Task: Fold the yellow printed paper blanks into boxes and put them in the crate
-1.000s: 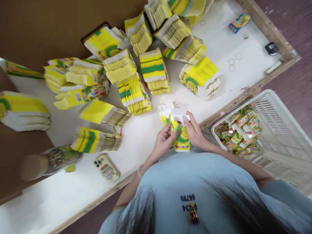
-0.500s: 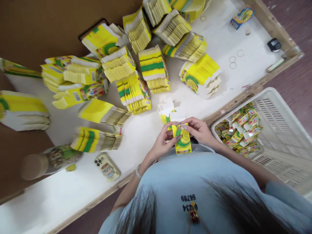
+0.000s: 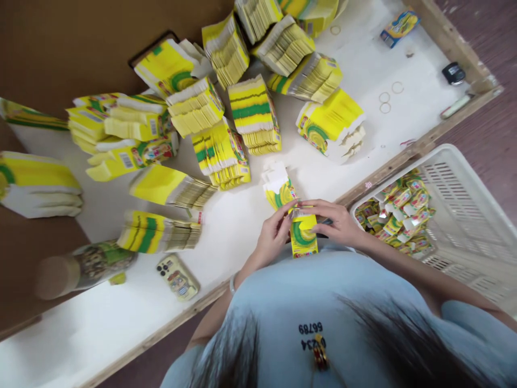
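A small yellow-and-green carton (image 3: 304, 240) stands between my hands at the table's front edge, its top end towards the table. My left hand (image 3: 271, 233) is closed at the carton's left side, thumb and fingers pinching near the top end. From the right, my right hand (image 3: 338, 220) reaches over that same end, its fingers closed on the top flaps and the upper front. The flaps are mostly hidden under my fingertips. Just beyond lie flat cartons (image 3: 278, 191) with white flaps, on the white table.
Bundles of flat yellow cartons (image 3: 254, 110) cover the table's left and back. A phone (image 3: 177, 276) and a jar (image 3: 86, 268) lie at left. A white plastic basket (image 3: 464, 188) with small cartons (image 3: 404, 215) stands at right. A blue box (image 3: 400, 27) lies far right.
My right hand has moved its fingers over the carton's top end. My left thumb has shifted up from the carton's front to the top edge, baring more of the front.
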{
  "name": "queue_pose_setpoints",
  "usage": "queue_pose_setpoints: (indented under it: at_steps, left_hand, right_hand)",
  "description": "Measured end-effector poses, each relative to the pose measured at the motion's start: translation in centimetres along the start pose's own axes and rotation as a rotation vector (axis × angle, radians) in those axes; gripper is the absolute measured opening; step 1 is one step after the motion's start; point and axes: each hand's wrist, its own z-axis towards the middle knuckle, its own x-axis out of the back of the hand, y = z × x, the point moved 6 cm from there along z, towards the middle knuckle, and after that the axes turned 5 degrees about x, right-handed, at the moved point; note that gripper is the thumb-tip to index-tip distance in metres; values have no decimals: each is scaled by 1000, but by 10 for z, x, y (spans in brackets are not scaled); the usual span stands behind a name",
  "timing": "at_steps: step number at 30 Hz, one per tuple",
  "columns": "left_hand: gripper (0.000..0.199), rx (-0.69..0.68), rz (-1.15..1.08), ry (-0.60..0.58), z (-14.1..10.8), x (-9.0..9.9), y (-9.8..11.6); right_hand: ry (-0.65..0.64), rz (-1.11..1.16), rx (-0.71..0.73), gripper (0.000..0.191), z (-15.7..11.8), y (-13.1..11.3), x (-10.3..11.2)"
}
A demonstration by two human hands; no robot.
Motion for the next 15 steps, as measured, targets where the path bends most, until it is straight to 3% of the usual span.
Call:
queue_pose_setpoints:
  at_steps: [4,6,11,15]
  left_hand:
    - [55,-7,49,-8,4,-1,3]
    - [56,13,56,-17,4,-1,1]
    - [61,35,67,14,3,1,0]
    - [56,-17,85,11,2,-1,3]
  right_hand:
    - [-46,273,-338,47,3,7,-10]
    - [-111,364,-420,45,6,6,-13]
    - [-146,446,-459,51,12,4,-4]
    - [-190,523,-436,51,11,9,-15]
